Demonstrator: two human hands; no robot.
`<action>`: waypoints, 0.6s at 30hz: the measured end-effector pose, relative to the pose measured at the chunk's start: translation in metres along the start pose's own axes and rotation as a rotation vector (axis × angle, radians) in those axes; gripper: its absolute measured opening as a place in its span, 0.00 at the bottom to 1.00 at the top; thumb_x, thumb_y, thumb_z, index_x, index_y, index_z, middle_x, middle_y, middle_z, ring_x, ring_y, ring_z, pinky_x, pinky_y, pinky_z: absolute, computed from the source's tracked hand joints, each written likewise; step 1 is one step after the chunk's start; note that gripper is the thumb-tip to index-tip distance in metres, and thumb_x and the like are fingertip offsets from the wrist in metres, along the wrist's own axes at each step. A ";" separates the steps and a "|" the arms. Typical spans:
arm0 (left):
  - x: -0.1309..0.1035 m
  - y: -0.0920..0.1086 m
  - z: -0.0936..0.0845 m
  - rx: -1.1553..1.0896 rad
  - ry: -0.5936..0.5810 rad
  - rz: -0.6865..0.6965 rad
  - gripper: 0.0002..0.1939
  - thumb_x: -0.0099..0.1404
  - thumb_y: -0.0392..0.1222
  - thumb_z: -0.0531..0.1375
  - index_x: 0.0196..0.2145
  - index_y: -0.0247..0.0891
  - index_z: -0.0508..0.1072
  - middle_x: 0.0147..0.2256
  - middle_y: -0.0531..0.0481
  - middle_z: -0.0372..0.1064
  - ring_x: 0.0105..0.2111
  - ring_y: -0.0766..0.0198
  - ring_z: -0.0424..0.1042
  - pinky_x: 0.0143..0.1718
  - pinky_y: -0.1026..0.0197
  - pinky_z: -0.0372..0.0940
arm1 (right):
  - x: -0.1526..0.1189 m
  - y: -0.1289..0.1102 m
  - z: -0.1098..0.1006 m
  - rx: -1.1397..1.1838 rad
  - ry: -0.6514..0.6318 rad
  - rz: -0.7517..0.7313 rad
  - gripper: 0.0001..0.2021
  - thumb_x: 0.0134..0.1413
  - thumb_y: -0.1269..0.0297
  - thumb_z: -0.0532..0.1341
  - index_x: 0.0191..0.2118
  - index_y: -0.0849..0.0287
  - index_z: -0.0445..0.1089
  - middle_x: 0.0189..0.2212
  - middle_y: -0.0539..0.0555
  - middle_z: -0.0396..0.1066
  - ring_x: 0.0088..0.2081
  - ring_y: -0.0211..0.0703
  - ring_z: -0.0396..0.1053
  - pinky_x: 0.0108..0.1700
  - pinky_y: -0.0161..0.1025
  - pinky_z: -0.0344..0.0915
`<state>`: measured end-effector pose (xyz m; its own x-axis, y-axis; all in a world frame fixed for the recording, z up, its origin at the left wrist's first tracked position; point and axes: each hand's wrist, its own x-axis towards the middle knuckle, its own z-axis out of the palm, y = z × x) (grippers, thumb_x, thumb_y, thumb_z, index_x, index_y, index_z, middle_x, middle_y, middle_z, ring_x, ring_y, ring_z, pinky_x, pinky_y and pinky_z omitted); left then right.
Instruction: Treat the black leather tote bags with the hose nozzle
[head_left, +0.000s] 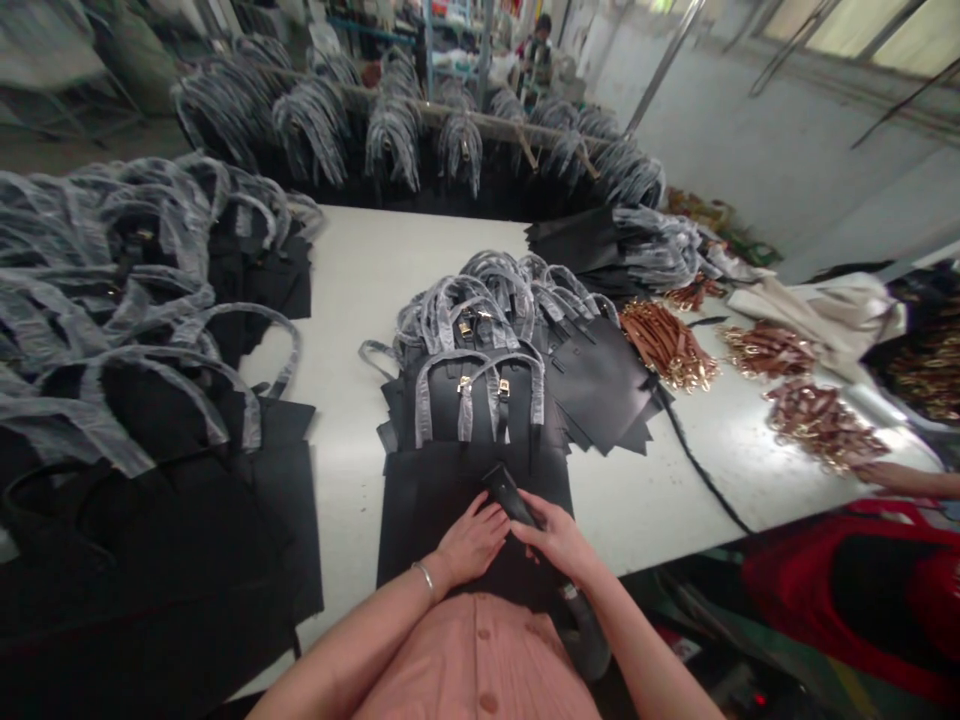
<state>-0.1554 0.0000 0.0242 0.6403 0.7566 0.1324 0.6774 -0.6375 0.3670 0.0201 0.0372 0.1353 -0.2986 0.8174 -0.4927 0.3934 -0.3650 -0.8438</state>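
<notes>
My left hand [474,541] lies flat on a black leather-like bag panel [420,500], fingers stretched toward the upper right. Just beside those fingers, my right hand [553,535] is closed around a long black tool [504,490] with a wide, flat tip. The tip is over the panel; the tool's exact kind is not clear, and its middle is hidden by my right hand. Beyond the panel lies a stack of black bag pieces with plastic-wrapped handles [423,400] and gold-coloured buckles [504,386].
More black bag pieces with wrapped handles [251,415] cover the left of the white table [352,500]. Brown strap bundles [667,345] with gold-coloured hardware lie right, near a black cord [701,465]. A co-worker's arm [911,480] reaches in. Wrapped handles [394,130] hang on a rail behind.
</notes>
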 end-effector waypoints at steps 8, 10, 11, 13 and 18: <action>0.000 -0.001 0.009 0.013 -0.005 -0.005 0.15 0.69 0.40 0.50 0.50 0.36 0.69 0.48 0.45 0.70 0.54 0.55 0.61 0.61 0.48 0.42 | 0.061 -0.029 0.042 -0.153 0.085 -0.141 0.28 0.45 0.61 0.66 0.55 0.59 0.69 0.51 0.57 0.72 0.53 0.53 0.67 0.58 0.50 0.59; 0.000 -0.001 0.007 0.008 0.021 -0.015 0.15 0.70 0.41 0.49 0.50 0.35 0.69 0.49 0.44 0.70 0.54 0.56 0.61 0.62 0.48 0.41 | 0.059 -0.029 0.040 -0.176 0.089 -0.150 0.28 0.46 0.60 0.66 0.56 0.58 0.68 0.51 0.56 0.72 0.54 0.52 0.67 0.58 0.49 0.59; 0.000 -0.001 0.005 0.001 0.028 -0.015 0.15 0.70 0.41 0.50 0.49 0.35 0.69 0.49 0.44 0.70 0.54 0.56 0.61 0.62 0.48 0.41 | 0.054 -0.028 0.038 -0.186 0.081 -0.148 0.28 0.46 0.59 0.66 0.56 0.57 0.68 0.50 0.56 0.73 0.53 0.53 0.68 0.57 0.49 0.61; 0.000 0.000 0.004 -0.025 0.034 -0.004 0.14 0.70 0.41 0.50 0.48 0.37 0.70 0.48 0.46 0.70 0.54 0.58 0.61 0.62 0.49 0.41 | 0.043 -0.025 0.033 -0.204 0.058 -0.134 0.26 0.45 0.59 0.67 0.53 0.57 0.71 0.47 0.54 0.75 0.49 0.53 0.71 0.54 0.50 0.65; 0.000 -0.002 0.003 -0.051 0.056 -0.005 0.14 0.69 0.41 0.50 0.46 0.37 0.71 0.48 0.47 0.70 0.55 0.58 0.61 0.63 0.50 0.39 | 0.042 -0.021 0.032 -0.213 0.068 -0.116 0.25 0.45 0.59 0.67 0.52 0.58 0.72 0.44 0.54 0.77 0.46 0.53 0.73 0.52 0.50 0.67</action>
<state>-0.1556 0.0004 0.0210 0.6151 0.7674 0.1811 0.6601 -0.6268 0.4140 -0.0289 0.0649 0.1255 -0.2963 0.8791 -0.3735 0.5365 -0.1703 -0.8265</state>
